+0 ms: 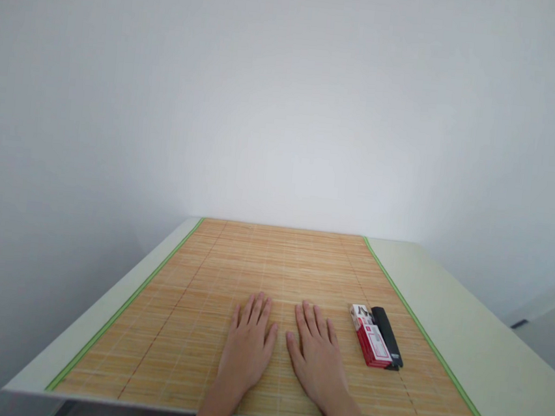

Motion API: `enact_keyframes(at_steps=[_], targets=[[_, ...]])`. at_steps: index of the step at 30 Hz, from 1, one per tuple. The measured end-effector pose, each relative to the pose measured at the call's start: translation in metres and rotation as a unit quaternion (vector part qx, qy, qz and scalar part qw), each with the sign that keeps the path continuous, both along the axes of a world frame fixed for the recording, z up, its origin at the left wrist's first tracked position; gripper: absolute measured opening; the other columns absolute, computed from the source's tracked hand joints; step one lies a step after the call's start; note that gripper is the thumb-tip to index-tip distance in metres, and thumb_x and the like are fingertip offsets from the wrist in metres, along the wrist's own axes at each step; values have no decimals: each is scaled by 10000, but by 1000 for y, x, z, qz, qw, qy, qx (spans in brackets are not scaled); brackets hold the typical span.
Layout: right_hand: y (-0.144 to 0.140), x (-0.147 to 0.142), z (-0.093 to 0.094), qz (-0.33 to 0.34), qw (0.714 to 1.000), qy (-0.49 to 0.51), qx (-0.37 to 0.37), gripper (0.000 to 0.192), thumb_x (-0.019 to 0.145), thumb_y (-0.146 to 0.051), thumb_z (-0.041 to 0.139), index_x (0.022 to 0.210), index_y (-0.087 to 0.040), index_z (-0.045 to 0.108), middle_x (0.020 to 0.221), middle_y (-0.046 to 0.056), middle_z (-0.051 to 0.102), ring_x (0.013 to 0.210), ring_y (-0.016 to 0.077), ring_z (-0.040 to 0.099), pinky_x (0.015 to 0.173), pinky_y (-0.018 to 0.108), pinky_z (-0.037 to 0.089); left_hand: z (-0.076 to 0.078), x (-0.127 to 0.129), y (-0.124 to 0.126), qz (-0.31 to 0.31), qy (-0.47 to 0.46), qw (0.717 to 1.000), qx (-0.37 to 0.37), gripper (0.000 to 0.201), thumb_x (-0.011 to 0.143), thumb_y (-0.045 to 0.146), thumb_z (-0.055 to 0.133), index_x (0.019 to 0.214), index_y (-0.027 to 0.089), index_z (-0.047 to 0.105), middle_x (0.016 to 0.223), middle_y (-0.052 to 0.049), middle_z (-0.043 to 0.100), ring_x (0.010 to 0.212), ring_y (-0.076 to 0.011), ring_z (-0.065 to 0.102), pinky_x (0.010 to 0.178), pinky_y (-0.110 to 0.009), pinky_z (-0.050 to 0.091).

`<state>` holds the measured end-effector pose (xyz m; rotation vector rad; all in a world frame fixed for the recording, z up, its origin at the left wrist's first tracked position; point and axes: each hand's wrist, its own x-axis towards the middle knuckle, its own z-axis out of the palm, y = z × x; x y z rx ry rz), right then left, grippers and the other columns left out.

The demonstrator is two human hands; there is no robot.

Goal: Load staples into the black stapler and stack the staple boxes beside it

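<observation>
Labels: a rectangular white-and-red cardboard box [372, 348] bears printing too small to read. Its far end is white with a dark printed picture; its near part is red with a white label panel [377, 343] carrying reddish marks, illegible. A long, narrow black object with a rounded far end [386, 333] shows a small pale marking near its close end, likewise illegible.

Location: both items lie side by side, slanted, on a tan slatted bamboo mat with green edging [282, 261], right of the right hand [317, 362] and inside the mat's right edge. Whether they touch cannot be determined.

Grip: the left hand [244, 355] and the right hand rest palm down on the mat, apart from each other. Each grip is wide, fingers extended and slightly spread. The mat covers much of a pale white surface [472, 331].
</observation>
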<state>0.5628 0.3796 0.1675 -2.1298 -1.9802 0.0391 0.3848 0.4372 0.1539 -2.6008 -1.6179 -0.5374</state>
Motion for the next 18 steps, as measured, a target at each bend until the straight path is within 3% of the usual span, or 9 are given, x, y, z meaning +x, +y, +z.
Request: enact_keyframes(at_steps=[18], targets=[[-2, -1, 9, -3, 1000, 18, -13, 626, 1058, -510, 308, 1642, -291, 255, 1712, 0, 185, 1590, 249, 130, 1276, 491, 76, 1, -2, 1, -7, -6, 1000, -16, 574, 1059, 452, 301, 1598, 264, 362, 1685, -44, 306, 1570, -291, 228, 1275, -578, 173]])
